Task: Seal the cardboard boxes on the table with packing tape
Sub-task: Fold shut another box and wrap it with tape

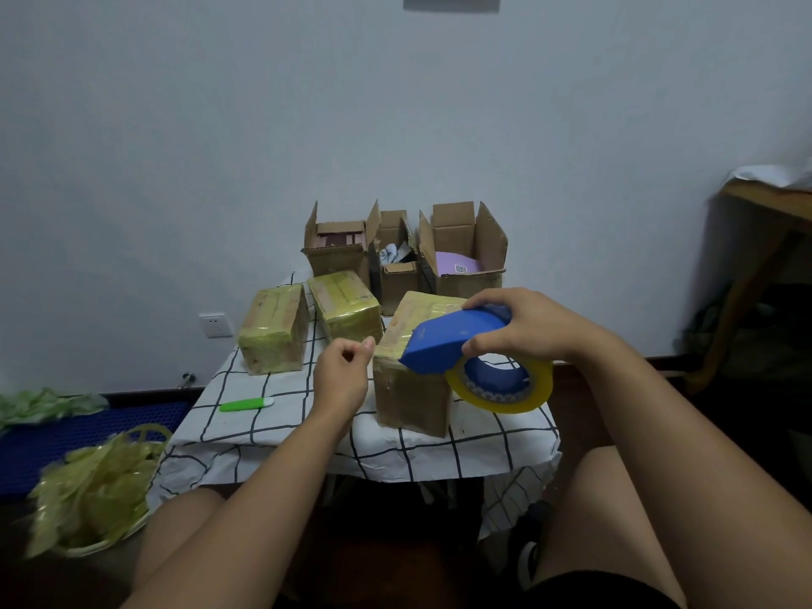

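The right hand grips the blue tape dispenser, its yellow roll hanging over the nearest taped box. At nine o'clock of it, the left hand pinches thumb to forefinger; whether tape lies between them cannot be made out. Two sealed boxes stand at ten o'clock, three open boxes at twelve by the table's far edge. A green cutter lies in bare cloth at eight.

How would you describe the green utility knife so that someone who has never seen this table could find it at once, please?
Start at the table with the grid-patterned cloth. The green utility knife lies flat near its front left corner, in front of the leftmost taped box and apart from it. It is the only slim, bright green item among brown and yellow boxes.
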Tool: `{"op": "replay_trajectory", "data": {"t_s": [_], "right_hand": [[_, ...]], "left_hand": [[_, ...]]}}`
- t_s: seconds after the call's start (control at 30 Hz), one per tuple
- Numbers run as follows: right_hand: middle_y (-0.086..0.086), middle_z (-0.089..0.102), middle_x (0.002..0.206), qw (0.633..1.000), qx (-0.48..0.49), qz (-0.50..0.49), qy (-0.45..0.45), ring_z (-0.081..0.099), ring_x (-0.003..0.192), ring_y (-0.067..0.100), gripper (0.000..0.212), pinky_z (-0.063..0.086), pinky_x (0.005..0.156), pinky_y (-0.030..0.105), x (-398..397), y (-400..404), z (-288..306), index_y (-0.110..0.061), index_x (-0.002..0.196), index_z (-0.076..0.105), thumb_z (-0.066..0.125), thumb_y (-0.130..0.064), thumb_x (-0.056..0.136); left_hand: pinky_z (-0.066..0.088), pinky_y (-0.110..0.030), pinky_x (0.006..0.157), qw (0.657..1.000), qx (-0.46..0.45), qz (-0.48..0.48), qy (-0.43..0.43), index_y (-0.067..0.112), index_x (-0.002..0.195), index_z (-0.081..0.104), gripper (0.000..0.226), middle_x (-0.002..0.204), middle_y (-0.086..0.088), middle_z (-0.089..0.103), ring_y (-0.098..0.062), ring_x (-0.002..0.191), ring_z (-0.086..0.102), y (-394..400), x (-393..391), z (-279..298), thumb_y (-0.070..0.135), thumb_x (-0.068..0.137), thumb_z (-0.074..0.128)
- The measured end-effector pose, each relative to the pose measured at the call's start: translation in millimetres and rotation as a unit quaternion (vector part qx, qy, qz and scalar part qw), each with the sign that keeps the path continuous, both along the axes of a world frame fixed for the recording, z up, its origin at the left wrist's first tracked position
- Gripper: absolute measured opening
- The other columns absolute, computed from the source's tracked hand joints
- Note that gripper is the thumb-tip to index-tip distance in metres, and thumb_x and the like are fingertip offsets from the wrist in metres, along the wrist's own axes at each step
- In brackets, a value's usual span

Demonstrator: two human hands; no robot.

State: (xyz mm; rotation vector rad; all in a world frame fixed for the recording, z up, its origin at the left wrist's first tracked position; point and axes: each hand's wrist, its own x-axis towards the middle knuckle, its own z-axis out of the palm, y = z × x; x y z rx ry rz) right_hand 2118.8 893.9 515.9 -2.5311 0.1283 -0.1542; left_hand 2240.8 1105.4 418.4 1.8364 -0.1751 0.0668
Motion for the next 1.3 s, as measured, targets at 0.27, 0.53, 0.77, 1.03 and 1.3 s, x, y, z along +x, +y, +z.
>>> {"op": "replay_trajectory", "data": {"t_s": [0.27, 0.53, 0.77, 1.03, 1.3], "right_hand": [[-0.004, 0.057, 0.12, 1.0, 0.001, -0.005, -0.003, 0.056, 0.093, 0.008, 0.056, 0.044, 0.08, 0.023, -0.8, -3.4, 0.1, -0.031, 0.13, 0.058, 0.079, -0.042, 0.08], [-0.005, 0.055, 0.119, 1.0, -0.012, -0.004, 0.002, 0.056, 0.098, 0.013, 0.057, 0.043, 0.082, 0.024, 3.8, 1.7, 0.4, -0.029, 0.133, 0.056, 0.078, -0.042, 0.081], [-0.004, 0.056, 0.12, 1.0, -0.007, -0.003, -0.003, 0.057, 0.096, 0.012, 0.056, 0.043, 0.082, 0.024, 3.6, -1.0, -1.4, -0.03, 0.131, 0.058, 0.079, -0.042, 0.081], [-0.005, 0.057, 0.12, 1.0, 0.003, -0.005, -0.011, 0.058, 0.097, 0.011, 0.058, 0.046, 0.082, 0.024, 0.0, -1.2, -6.3, -0.031, 0.132, 0.057, 0.079, -0.043, 0.08], [-0.01, 0.058, 0.119, 1.0, 0.007, 0.002, -0.023, 0.059, 0.101, 0.009, 0.056, 0.048, 0.083, 0.022, -1.0, -14.1, -10.3, -0.04, 0.126, 0.057, 0.082, -0.046, 0.076]], "left_hand": [[0.053, -0.044, 0.09, 0.997, -0.067, -0.014, 0.017, 0.015, 0.083, 0.066, 0.021, 0.086, -0.007, 0.068, -0.019, 0.082, 0.062, 21.1, 10.8, 7.4, 0.024, 0.098, 0.056], [0.046, -0.021, 0.075, 0.962, 0.141, -0.08, -0.22, 0.015, 0.108, 0.069, 0.017, 0.103, 0.005, 0.066, -0.01, 0.095, 0.059, 8.1, -2.7, 4.5, 0.015, 0.096, 0.057], [0.043, -0.027, 0.091, 0.935, 0.191, -0.097, -0.281, 0.012, 0.109, 0.072, 0.026, 0.115, 0.001, 0.067, -0.014, 0.108, 0.056, 17.3, -4.9, -12.9, 0.006, 0.088, 0.059], [0.05, -0.037, 0.089, 0.829, 0.338, -0.156, -0.417, 0.013, 0.117, 0.066, 0.042, 0.119, -0.001, 0.067, -0.019, 0.109, 0.06, 28.5, 0.6, -17.3, 0.019, 0.077, 0.058], [0.048, -0.036, 0.074, 0.81, 0.316, -0.161, -0.467, 0.015, 0.119, 0.066, 0.043, 0.101, -0.005, 0.061, -0.024, 0.092, 0.056, 15.8, 18.7, -27.4, 0.025, 0.078, 0.079]]}}
